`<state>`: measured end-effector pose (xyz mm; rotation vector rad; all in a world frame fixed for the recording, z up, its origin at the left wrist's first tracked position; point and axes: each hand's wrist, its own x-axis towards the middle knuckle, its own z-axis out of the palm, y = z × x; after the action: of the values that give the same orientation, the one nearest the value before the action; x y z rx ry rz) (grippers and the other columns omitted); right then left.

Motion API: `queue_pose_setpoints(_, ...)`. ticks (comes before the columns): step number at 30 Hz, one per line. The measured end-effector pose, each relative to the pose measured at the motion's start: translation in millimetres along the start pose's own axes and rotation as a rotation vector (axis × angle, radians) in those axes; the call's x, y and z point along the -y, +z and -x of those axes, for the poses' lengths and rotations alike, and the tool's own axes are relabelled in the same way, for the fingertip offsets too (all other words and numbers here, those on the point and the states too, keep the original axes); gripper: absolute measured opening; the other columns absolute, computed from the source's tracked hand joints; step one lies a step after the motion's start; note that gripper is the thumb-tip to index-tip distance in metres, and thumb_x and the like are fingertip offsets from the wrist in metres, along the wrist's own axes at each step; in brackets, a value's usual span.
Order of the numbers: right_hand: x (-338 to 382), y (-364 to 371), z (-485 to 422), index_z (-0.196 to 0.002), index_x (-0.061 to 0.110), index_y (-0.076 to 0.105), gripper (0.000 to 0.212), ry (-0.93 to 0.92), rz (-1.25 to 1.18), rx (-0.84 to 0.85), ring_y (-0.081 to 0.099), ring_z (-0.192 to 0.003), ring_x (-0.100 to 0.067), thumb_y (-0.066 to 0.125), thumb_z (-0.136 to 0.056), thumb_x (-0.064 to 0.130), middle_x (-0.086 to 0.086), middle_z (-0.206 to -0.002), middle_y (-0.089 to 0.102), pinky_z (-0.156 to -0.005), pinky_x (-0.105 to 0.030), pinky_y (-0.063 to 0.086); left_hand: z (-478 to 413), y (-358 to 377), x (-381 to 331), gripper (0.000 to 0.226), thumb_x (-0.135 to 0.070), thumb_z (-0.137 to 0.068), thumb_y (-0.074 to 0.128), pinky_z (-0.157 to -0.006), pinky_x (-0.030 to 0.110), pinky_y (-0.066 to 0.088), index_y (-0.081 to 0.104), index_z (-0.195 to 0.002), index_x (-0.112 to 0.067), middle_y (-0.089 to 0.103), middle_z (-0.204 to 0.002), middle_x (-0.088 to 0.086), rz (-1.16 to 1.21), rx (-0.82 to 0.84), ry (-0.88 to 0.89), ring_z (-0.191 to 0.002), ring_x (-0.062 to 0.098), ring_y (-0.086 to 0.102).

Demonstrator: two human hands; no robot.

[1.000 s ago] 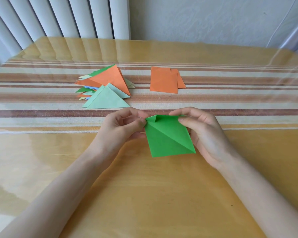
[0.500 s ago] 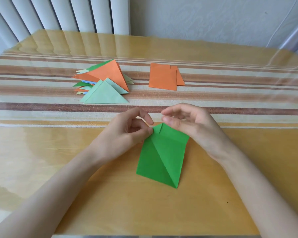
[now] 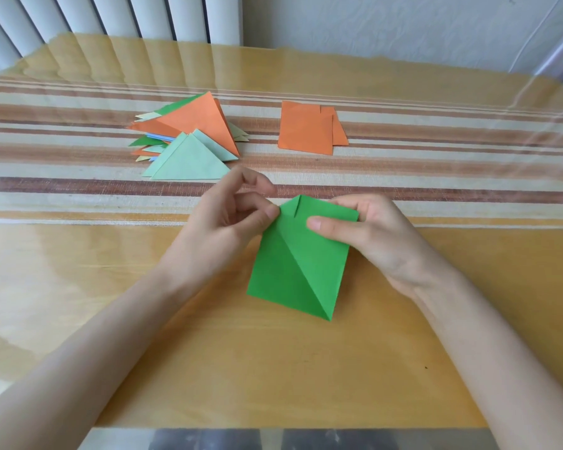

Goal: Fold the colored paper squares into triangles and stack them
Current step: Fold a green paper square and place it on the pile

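Observation:
A green paper square [image 3: 293,271] with a diagonal crease and a small turned-over corner at its far end is held over the table's near middle. My left hand [image 3: 228,222] pinches its far left corner between thumb and fingers. My right hand [image 3: 371,235] grips the far right edge, thumb pressed on top. A pile of folded triangles [image 3: 189,138], orange, green, pale green and blue, lies at the back left. Unfolded orange squares [image 3: 309,129] lie at the back right.
The glossy wooden table [image 3: 111,287] has a striped cloth runner [image 3: 46,190] across its far half, under a clear cover. White vertical blinds [image 3: 111,14] and a pale wall stand behind. The table's near edge [image 3: 273,430] is at the bottom.
The green paper has turned from a flat diamond to point toward me. My right hand shifted from the far corner to the right edge, with its thumb now on top.

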<state>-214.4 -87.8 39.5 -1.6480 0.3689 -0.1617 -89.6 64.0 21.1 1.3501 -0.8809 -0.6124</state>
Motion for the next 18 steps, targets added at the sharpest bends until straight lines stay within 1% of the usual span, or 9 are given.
queue_pose_setpoints(3,-0.9,-4.5,-0.3,-0.089,0.006,0.070,0.009,-0.030,-0.043,-0.051,0.069,-0.079,-0.009,0.062,-0.087,0.003,-0.001,-0.085,0.075,-0.070,-0.014,0.049,-1.4,-0.7,-0.6,0.011,-0.008,-0.087,0.058,-0.068,0.017,0.045,0.050,-0.093,-0.011,0.061,-0.065,-0.003,0.022,-0.045,0.016,-0.068,0.012,0.055)
queue_pose_setpoints(6,-0.7,-7.4,0.3,-0.085,0.005,0.070,0.010,-0.039,-0.025,-0.107,0.063,-0.066,0.003,0.061,-0.087,0.002,0.005,-0.079,0.074,-0.061,-0.006,0.042,-2.2,0.3,-0.2,0.016,0.005,-0.092,0.055,-0.068,0.016,0.046,0.049,-0.092,-0.010,0.064,-0.064,-0.006,0.037,-0.105,0.015,-0.067,0.008,0.059)
queue_pose_setpoints(8,-1.2,-9.3,-0.8,-0.079,0.005,0.068,0.010,-0.034,-0.008,-0.129,0.059,-0.061,0.004,0.062,-0.087,0.004,0.008,-0.070,0.070,-0.060,-0.007,0.040,-3.1,0.7,-1.5,0.016,0.006,-0.093,0.051,-0.067,0.016,0.047,0.049,-0.092,-0.010,0.065,-0.064,-0.007,0.052,-0.120,0.018,-0.067,0.007,0.060)
queue_pose_setpoints(11,-3.4,-15.2,-3.2,-0.072,0.010,0.066,0.013,-0.017,0.026,-0.217,0.056,-0.060,-0.001,0.065,-0.086,0.008,0.008,-0.059,0.062,-0.066,-0.017,0.039,-3.9,0.2,-1.6,0.017,0.005,-0.093,0.051,-0.067,0.018,0.048,0.049,-0.092,-0.011,0.067,-0.064,-0.006,0.060,-0.156,0.019,-0.066,0.008,0.061)
queue_pose_setpoints(13,-4.4,-18.6,-3.7,-0.077,0.011,0.068,0.011,-0.023,-0.023,-0.251,0.058,-0.065,-0.006,0.064,-0.087,0.010,0.003,-0.065,0.065,-0.069,-0.024,0.039,-3.6,-0.8,-1.1,0.017,0.005,-0.093,0.052,-0.067,0.018,0.048,0.049,-0.092,-0.012,0.068,-0.065,-0.006,0.047,-0.171,0.022,-0.067,0.007,0.061)
queue_pose_setpoints(14,-4.1,-18.4,-3.3,-0.081,0.010,0.068,0.009,-0.030,-0.074,-0.230,0.059,-0.070,-0.008,0.063,-0.088,0.014,0.001,-0.071,0.067,-0.069,-0.026,0.039,-3.4,-1.1,-0.7,0.017,0.004,-0.094,0.052,-0.067,0.018,0.048,0.049,-0.092,-0.013,0.068,-0.066,-0.006,0.038,-0.171,0.027,-0.067,0.007,0.061)
queue_pose_setpoints(16,-3.7,-13.4,-2.8,-0.097,0.007,0.069,0.026,-0.023,-0.146,-0.111,0.062,-0.085,-0.012,0.059,-0.086,0.028,-0.003,-0.092,0.071,-0.073,-0.027,0.044,-3.0,-0.6,0.4,0.017,0.003,-0.094,0.054,-0.068,0.019,0.047,0.050,-0.092,-0.014,0.068,-0.067,-0.006,0.020,-0.160,0.031,-0.069,0.010,0.060)
queue_pose_setpoints(17,-2.8,-8.1,-3.1,-0.105,0.005,0.067,0.035,-0.009,-0.141,-0.048,0.064,-0.094,-0.016,0.059,-0.086,0.033,-0.005,-0.102,0.072,-0.080,-0.029,0.047,-2.6,0.4,0.9,0.016,0.002,-0.093,0.055,-0.068,0.020,0.047,0.050,-0.092,-0.014,0.067,-0.067,-0.005,0.014,-0.149,0.026,-0.070,0.011,0.059)
queue_pose_setpoints(18,-3.0,-2.7,-3.8,-0.108,0.003,0.066,0.037,0.005,-0.115,-0.015,0.066,-0.100,-0.021,0.061,-0.086,0.032,-0.008,-0.106,0.071,-0.088,-0.034,0.049,-2.3,1.4,1.6,0.014,-0.002,-0.092,0.058,-0.068,0.021,0.046,0.050,-0.092,-0.013,0.067,-0.067,-0.004,0.006,-0.132,0.018,-0.069,0.012,0.058)
